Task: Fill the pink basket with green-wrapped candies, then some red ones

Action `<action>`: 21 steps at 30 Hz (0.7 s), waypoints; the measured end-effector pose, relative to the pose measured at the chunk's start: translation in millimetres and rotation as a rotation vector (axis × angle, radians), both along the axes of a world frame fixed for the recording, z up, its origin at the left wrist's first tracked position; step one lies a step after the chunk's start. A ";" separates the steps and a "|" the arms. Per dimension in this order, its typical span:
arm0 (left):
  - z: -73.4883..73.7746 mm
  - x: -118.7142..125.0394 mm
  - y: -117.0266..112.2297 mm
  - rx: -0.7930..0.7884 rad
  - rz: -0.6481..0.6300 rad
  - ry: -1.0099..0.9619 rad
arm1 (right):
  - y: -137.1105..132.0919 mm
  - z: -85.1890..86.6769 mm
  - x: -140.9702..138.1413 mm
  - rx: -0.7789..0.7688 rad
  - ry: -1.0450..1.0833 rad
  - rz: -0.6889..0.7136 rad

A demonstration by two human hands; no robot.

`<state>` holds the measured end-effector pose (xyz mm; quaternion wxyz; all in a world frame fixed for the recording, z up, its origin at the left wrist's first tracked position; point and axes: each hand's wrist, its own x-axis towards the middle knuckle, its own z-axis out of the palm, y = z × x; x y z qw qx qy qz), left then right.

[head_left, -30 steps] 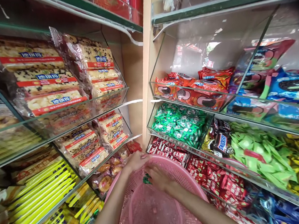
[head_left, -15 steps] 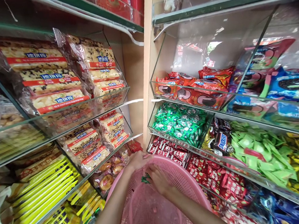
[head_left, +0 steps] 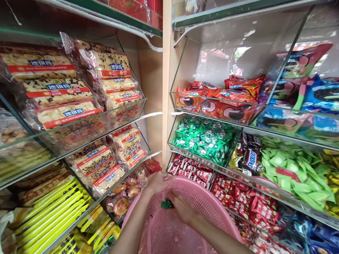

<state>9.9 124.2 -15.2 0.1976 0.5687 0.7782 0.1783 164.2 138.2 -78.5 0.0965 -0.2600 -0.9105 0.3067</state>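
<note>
A pink plastic basket (head_left: 218,209) with mesh walls is low in the middle of the view. My left hand (head_left: 156,182) is closed over its far rim, the fingertips partly hidden. Inside the basket, near the far wall, my right hand (head_left: 180,206) has its fingers curled round some green-wrapped candy (head_left: 166,203). Part of the candy shows beyond the fingers; how many pieces there are I cannot tell. Behind the basket, a glass bin holds a heap of similar green-wrapped candies (head_left: 204,137).
Left shelves carry packaged sesame pastries (head_left: 67,112) and yellow snack packs (head_left: 54,208). To the right are red candy packets (head_left: 247,201), dark Snickers bars (head_left: 252,161) and light green packets (head_left: 295,171). Glass shelf edges (head_left: 269,179) border the basket; a wooden post (head_left: 166,64) stands behind.
My right hand has shifted slightly within the basket, its fingers turned more downward, and more of the green-wrapped candy shows. My left hand stays on the rim.
</note>
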 end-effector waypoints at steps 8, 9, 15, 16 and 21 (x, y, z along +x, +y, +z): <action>1.9 2.6 0.1 0.008 0.006 -0.003 | 0.0 -1.1 0.0 0.113 -0.089 -0.001; 1.7 2.6 0.2 0.009 0.009 -0.006 | 0.5 -0.1 -0.5 0.128 -0.115 -0.012; -2.0 -0.3 0.5 0.005 0.015 -0.006 | 4.8 2.7 0.5 0.115 -0.115 0.055; -2.2 -0.6 0.5 0.007 0.013 -0.006 | 5.7 3.0 1.3 0.107 -0.096 0.068; -0.6 0.1 1.6 0.009 0.013 -0.013 | 9.8 3.6 3.7 0.128 -0.078 0.023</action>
